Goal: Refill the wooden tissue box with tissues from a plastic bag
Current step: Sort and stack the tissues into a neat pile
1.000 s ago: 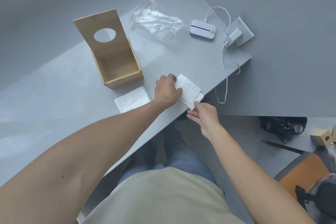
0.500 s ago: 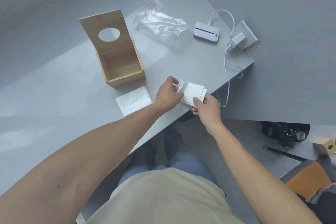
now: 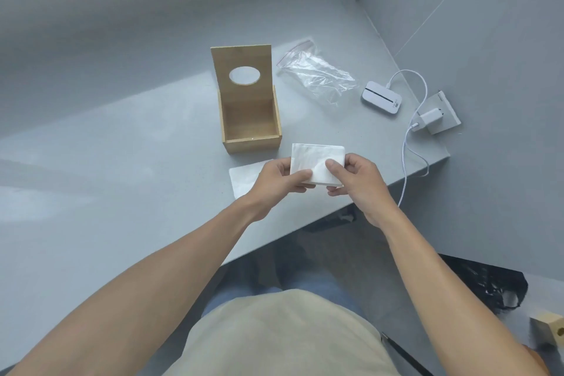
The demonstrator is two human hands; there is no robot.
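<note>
A stack of white tissues [image 3: 314,160] is held above the table's front edge, just in front of the wooden tissue box [image 3: 250,122]. My left hand [image 3: 277,180] grips its left side and my right hand [image 3: 355,180] grips its right side, thumbs on top. The box stands open and looks empty, its lid [image 3: 242,70] with an oval hole tipped up at the back. A second pile of white tissues [image 3: 244,178] lies flat on the table, partly hidden by my left hand. The clear plastic bag [image 3: 317,75] with a red zip strip lies crumpled right of the box.
The grey table [image 3: 122,162] ends close behind the hands and at the right. A small white device [image 3: 381,98] lies at the right, and a white cable [image 3: 407,143] runs from a charger [image 3: 430,117] and hangs over the edge. A wall corner rises behind.
Both hands lifted the tissue stack off the table edge and turned it flat toward the box front. The head view shifted, so the box sits nearer the middle.
</note>
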